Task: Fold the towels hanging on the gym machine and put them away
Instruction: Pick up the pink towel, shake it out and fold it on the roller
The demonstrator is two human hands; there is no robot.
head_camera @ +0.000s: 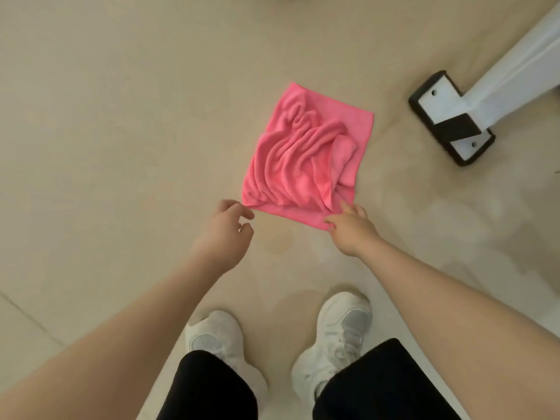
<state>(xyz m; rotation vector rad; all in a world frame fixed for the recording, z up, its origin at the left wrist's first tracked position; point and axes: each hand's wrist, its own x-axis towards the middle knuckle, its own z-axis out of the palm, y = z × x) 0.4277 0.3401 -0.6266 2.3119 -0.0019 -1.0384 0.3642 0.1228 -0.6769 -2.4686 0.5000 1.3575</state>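
A beige floor point(121, 116) fills the head view, with a paler tile strip running along its lower left. The person stands on it in white sneakers, the left shoe point(215, 338) a little behind the right shoe point(339, 331), with black trouser legs point(209, 386) below them in the picture.

The left hand point(225, 227) reaches forward with its fingers loosely curled; thumb and forefinger meet at the near left corner of the pink towel point(306, 153). It looks like a pinch on the very tip of the cloth, though the contact is too small to be certain.

The pink towel lies spread on the floor ahead of the feet, roughly square and turned slightly, its far edge flat and its middle bunched into long ridges that run toward the near edge. The near edge is stretched straight between the two hands.

The right hand point(351, 225) holds the near right corner: thumb on top of the cloth, fingers curled under or behind it, a thin ring on one finger.

Further right, well apart from the towel, stands the white metal leg point(521, 68) of a gym machine, slanting down to a white foot plate point(448, 116) with a black rubber rim and two bolt holes, flat on the floor. Nothing lies between the hands and the towel.
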